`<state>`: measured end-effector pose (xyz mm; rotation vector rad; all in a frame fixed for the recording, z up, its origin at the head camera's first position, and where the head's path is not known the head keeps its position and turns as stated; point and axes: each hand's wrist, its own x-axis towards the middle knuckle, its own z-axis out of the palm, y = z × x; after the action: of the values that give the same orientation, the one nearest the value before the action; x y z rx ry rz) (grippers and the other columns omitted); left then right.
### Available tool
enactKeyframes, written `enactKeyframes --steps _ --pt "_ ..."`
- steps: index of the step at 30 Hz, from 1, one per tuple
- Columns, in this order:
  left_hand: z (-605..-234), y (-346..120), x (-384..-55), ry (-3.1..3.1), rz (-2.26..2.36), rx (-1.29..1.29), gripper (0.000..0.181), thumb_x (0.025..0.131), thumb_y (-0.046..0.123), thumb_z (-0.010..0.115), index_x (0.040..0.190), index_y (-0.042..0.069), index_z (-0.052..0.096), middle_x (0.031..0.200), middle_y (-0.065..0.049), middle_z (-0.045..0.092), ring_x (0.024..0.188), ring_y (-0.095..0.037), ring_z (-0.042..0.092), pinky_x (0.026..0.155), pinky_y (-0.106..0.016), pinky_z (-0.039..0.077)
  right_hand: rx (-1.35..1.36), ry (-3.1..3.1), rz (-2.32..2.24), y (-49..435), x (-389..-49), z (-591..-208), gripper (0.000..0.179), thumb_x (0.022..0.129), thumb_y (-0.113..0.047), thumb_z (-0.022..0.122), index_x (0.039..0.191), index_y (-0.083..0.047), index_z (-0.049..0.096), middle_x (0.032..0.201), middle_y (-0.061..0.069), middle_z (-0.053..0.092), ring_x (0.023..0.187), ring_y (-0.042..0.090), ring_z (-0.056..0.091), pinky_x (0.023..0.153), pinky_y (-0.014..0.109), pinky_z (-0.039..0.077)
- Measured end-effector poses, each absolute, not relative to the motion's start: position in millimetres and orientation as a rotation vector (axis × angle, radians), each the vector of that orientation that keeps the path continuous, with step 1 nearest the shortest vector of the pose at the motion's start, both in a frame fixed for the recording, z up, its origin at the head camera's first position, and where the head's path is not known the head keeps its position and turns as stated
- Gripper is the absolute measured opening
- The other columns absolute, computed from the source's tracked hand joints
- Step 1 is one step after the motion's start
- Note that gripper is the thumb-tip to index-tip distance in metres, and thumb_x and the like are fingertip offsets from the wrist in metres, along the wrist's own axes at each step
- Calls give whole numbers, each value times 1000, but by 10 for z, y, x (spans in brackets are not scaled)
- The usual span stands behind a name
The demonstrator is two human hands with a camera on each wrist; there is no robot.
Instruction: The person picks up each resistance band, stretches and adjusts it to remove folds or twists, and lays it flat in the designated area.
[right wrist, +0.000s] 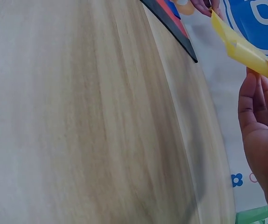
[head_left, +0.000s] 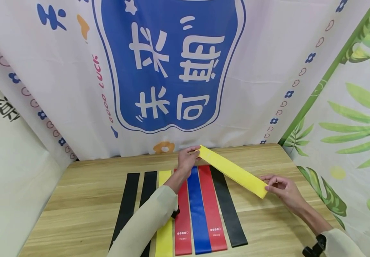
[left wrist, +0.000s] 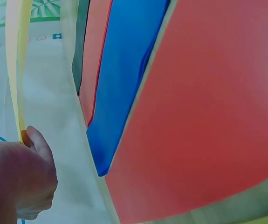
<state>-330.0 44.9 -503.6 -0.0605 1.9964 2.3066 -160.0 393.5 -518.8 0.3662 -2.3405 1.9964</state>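
Observation:
A yellow resistance band (head_left: 233, 170) stretches flat between both hands above the table, slanting down to the right in the head view. My left hand (head_left: 187, 159) pinches its far left end. The right hand (head_left: 284, 191) pinches the other end between thumb and fingers. In the right wrist view the band (right wrist: 248, 53) looks like a folded loop. Below lie more bands side by side: a black band (head_left: 228, 208) on the right, then a red band (head_left: 213, 207), a blue band (head_left: 198, 210) and another red band (head_left: 182, 210).
Further left lie a yellow band (head_left: 164, 239) and two black ones, partly under the left sleeve (head_left: 146, 221). The wooden table (head_left: 82, 200) meets a printed cloth backdrop (head_left: 252, 107) at its back edge. A leaf-print cloth (head_left: 358, 135) hangs on the right.

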Motion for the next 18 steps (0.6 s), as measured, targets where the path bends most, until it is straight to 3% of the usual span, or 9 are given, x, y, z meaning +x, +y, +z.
enactKeyframes --steps 13,18 --pt "-5001 638 -3310 2048 2247 80 31 98 -11 64 124 1 77 133 -18 69 105 -30 72 91 -43 63 195 -2391 1884 3962 -1430 -5264 8 92 10 74 89 5 67 105 -4 75 97 10 72 81 22 60" --pt "-5023 718 -3299 2081 2237 132 30 97 -12 66 121 1 78 128 -18 72 101 -26 71 87 -38 64 217 -2360 1962 3987 -1360 -5322 18 90 13 73 102 15 61 103 -1 74 92 10 73 80 22 61"
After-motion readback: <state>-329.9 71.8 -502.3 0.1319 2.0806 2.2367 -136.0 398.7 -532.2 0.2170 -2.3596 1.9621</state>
